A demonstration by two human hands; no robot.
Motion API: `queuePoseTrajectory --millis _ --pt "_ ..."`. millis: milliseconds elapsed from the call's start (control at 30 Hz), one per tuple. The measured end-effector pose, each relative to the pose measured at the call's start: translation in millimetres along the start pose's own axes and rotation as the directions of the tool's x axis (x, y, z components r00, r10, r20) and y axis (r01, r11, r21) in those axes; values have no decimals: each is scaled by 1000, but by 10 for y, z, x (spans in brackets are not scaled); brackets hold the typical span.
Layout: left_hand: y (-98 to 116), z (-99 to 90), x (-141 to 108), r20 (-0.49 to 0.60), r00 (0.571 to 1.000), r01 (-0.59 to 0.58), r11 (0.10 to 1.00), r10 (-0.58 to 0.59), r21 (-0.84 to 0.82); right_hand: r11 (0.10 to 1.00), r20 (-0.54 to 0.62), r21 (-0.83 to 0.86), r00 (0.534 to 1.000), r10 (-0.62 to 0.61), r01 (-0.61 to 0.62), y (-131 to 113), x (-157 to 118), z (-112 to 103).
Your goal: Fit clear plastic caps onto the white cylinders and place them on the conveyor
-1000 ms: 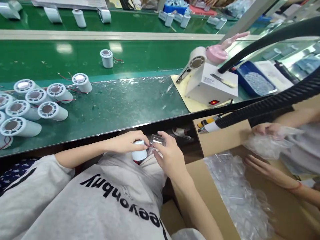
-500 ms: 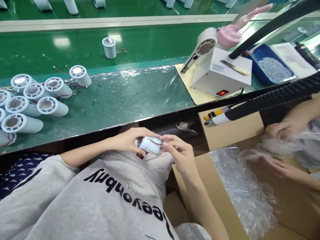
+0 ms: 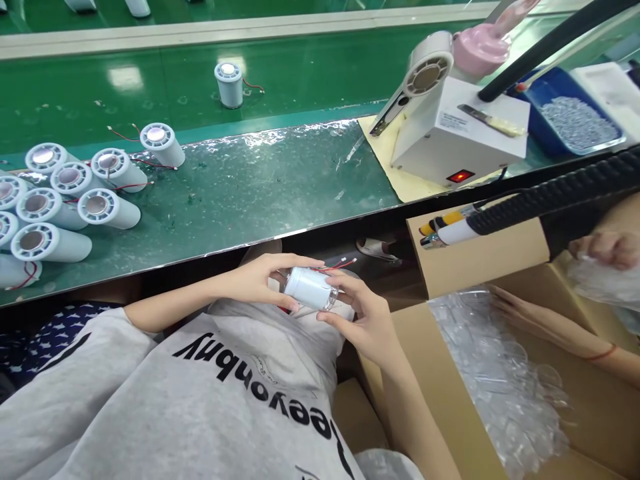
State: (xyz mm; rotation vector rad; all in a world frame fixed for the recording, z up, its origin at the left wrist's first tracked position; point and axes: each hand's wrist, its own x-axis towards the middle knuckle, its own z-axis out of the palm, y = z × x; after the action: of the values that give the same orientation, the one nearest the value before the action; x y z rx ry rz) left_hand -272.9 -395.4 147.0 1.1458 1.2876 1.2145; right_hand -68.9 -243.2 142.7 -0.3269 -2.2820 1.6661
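Over my lap I hold a light-blue cylindrical housing (image 3: 307, 288), lying roughly sideways, between both hands. My left hand (image 3: 263, 277) grips its left end, thumb below and fingers above. At the right end, where a clear plastic part (image 3: 331, 298) shows, my right hand (image 3: 367, 313) closes around it with fingers on top and thumb underneath. Thin red wires (image 3: 343, 265) with small white connectors stick out past the upper side. Several similar light-blue housings (image 3: 53, 241) lie grouped at the left of the green bench (image 3: 240, 200).
One housing (image 3: 230, 87) stands on the green belt (image 3: 165, 80). A white box with a lit red switch (image 3: 460, 176), a fan-like handheld piece (image 3: 425, 73) and a blue tray (image 3: 550, 100) are at right. A co-worker's hands (image 3: 545, 323) are by a cardboard box (image 3: 445, 373) of clear plastic pieces (image 3: 495, 373).
The housing has turned in my hands; its wires, earlier across its side, now extend past the upper side. My right fingers moved from the wires to the clear end. The co-worker's hands moved apart.
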Motion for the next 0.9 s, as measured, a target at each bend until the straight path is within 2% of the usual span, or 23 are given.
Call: queuePoseTrajectory --millis 200,367,667,767,900 --pt "50 3 -34 50 997 -67 996 65 53 976 23 183 993 117 -119 -77 -5 -2" --pt "61 -3 -46 65 994 -94 992 88 86 945 54 231 973 226 -232 -94 -1 9" --pt "59 -10 -63 81 992 -102 990 94 95 858 98 379 937 336 -347 -92 51 54" --pt "62 -4 -64 81 992 -104 990 97 96 799 126 451 915 383 -397 -74 49 82" --pt "53 1 -73 79 993 -100 991 93 89 722 143 486 860 490 -492 -51 27 133"
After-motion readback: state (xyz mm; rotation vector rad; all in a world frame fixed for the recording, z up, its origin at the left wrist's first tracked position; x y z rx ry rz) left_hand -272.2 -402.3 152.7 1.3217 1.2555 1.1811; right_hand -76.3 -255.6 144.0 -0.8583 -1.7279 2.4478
